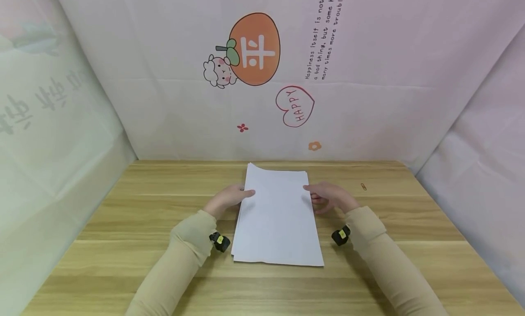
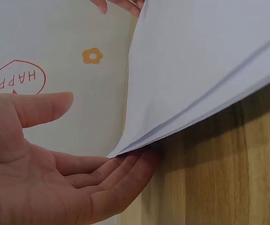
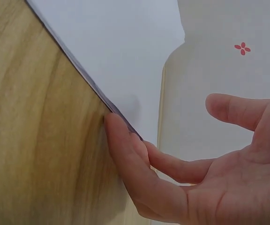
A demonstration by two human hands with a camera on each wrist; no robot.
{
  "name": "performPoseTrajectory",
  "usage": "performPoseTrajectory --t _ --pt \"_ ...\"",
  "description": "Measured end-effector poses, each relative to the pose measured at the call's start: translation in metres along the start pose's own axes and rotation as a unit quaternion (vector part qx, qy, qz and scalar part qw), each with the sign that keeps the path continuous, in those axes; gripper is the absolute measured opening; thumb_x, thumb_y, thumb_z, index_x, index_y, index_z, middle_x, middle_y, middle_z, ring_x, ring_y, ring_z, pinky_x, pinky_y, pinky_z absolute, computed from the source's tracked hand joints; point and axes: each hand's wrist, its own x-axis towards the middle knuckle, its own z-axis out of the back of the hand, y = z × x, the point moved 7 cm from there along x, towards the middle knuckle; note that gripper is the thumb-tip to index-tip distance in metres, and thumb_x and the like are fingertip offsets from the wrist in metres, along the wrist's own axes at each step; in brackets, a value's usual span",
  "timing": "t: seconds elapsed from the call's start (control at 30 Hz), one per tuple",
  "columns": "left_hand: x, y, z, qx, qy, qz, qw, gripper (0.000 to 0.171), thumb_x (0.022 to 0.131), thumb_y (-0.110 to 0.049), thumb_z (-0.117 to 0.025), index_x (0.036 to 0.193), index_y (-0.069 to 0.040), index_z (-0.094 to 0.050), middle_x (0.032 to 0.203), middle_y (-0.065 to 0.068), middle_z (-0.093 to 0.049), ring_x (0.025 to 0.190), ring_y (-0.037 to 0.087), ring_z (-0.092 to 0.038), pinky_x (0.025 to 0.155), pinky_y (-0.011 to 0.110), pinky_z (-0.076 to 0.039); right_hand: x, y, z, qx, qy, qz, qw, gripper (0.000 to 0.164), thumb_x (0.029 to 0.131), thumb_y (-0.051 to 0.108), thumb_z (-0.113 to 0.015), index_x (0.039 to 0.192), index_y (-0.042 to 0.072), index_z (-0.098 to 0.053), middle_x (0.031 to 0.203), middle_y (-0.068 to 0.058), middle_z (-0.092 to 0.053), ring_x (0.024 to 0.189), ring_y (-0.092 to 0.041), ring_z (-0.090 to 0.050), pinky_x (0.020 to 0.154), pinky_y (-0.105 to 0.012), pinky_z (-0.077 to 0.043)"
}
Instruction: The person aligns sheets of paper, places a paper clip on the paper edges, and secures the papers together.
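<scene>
A small stack of white paper sheets (image 1: pixel 279 220) lies lengthwise in front of me, its edges slightly uneven and its far left corner curling up. Fingers of my left hand (image 1: pixel 229 197) reach beneath the left edge; the left wrist view shows them fairly straight under the sheets (image 2: pixel 196 51), thumb raised clear of the paper. On the opposite side, my right hand (image 1: pixel 331 196) touches the right edge from below with loosely bent fingers. Its thumb stands apart from the sheets (image 3: pixel 111 47) in the right wrist view. How much of the stack rests on the table is hidden.
A small paper clip (image 1: pixel 363 187) lies on the wooden table (image 1: pixel 143 215) beyond the right hand. Printed white cloth (image 1: pixel 176 115) hangs along the table's back edge, with more cloth at both sides.
</scene>
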Motion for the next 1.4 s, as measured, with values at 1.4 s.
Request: performPoseTrajectory --t 1.4 --pt "0.010 0.011 -0.001 -0.111 0.035 -0.010 0.9932 0.035 0.093 0.001 -0.040 0.125 0.012 -0.048 0.129 0.023 -0.050 0.115 0.031 -0.051 0.097 0.043 -0.046 0.011 -0.003 0.003 0.030 0.001 -0.008 1.000 0.049 0.097 0.031 -0.051 0.125 -0.008 -0.044 0.098 -0.006 -0.058 0.086 -0.017 -0.052 0.085 -0.045 -0.052"
